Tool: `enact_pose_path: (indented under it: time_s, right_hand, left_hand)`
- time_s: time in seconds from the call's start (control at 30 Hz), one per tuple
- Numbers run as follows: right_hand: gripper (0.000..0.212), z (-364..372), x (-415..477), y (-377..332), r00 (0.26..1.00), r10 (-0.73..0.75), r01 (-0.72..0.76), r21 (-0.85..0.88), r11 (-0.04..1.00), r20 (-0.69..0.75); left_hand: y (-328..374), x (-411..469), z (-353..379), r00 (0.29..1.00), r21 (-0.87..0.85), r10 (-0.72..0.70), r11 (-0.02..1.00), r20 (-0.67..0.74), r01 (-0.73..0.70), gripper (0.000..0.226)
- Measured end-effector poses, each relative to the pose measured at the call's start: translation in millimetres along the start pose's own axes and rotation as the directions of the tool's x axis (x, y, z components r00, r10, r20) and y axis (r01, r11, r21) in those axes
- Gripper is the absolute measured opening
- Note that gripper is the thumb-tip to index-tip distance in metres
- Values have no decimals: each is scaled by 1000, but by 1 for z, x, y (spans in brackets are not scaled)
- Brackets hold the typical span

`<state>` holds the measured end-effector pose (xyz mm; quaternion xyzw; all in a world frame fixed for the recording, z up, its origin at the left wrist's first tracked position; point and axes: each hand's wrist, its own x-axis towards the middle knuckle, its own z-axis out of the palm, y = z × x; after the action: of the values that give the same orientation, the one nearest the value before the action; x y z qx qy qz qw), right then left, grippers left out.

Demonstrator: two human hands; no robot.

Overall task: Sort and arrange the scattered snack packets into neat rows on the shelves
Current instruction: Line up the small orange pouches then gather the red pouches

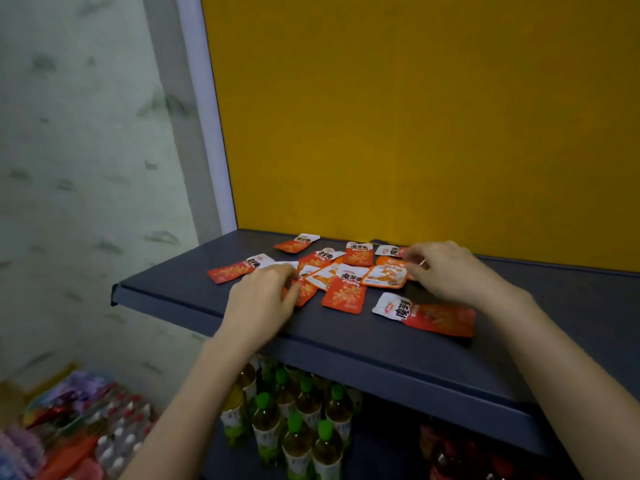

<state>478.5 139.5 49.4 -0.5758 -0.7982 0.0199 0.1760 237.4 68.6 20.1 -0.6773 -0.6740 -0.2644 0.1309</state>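
Pinching at the near-left side of the heap, the fingertips (pixel 281 271) and thumb of the left hand (pixel 263 303) curl onto the edge of a red packet (pixel 306 293). The fingers (pixel 414 258) of the right hand (pixel 443 271) are curled over the heap's right side, just beside the orange packet (pixel 384 276). I cannot tell whether they hold anything.

The snack packets (pixel 349 275) lie overlapped and at all angles on the dark blue shelf (pixel 173 289), in its middle and closer to the back edge than the front. 3 sit outside the heap:
- 1 long packet (pixel 429 315) lies apart toward the front edge.
- 1 slanted packet (pixel 232 271) lies on the left.
- 1 small packet (pixel 296 243) lies by the back edge, under the yellow back panel (pixel 415 116).

I judge no row is started yet, so this step is separating the heap.

To do it well, I would lift each packet clear instead of dragging it, since the overlapped foils will pull their neighbours along. I would set the orange kind apart from the red. The first row should run along the back edge from the left corner, prints facing the same way. I would keep everything off the front edge, because a slip there drops a packet toward the green-capped bottles (pixel 294 427) below.
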Motion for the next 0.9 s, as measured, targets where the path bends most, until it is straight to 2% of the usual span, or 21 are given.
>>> enact_pose_path:
  time_s: [0.1, 0.23, 0.43, 0.6, 0.67, 0.73, 0.9]
  right_hand:
    - [35, 6, 19, -1, 994, 91, -86, -72, 994, 65]
    - [35, 14, 44, -6, 973, 204, -191, -118, 974, 109]
    - [52, 29, 63, -21, 938, 330, -317, -120, 941, 105]
    - [71, 46, 65, -27, 914, 401, -391, -131, 911, 57]
    - [68, 50, 68, -26, 910, 410, -404, -95, 910, 55]
    - [50, 53, 73, -22, 908, 411, -409, -35, 912, 79]
    - [56, 47, 74, -18, 865, 465, -490, 114, 864, 190]
  left_hand:
    - [-5, 37, 17, 998, -47, 48, 998, 30, -46, 22]
    - [-8, 83, 43, 975, -57, 112, 993, 191, -103, 25]
    - [-4, 118, 64, 854, -6, 166, 982, 493, -188, 34]
    - [-4, 126, 73, 832, 8, 115, 990, 543, -142, 61]
    - [-2, 128, 75, 831, 1, 108, 992, 545, -130, 69]
    - [-1, 129, 76, 833, -68, 126, 992, 539, -107, 66]
    - [-1, 135, 80, 791, -222, 113, 975, 601, 30, 39]
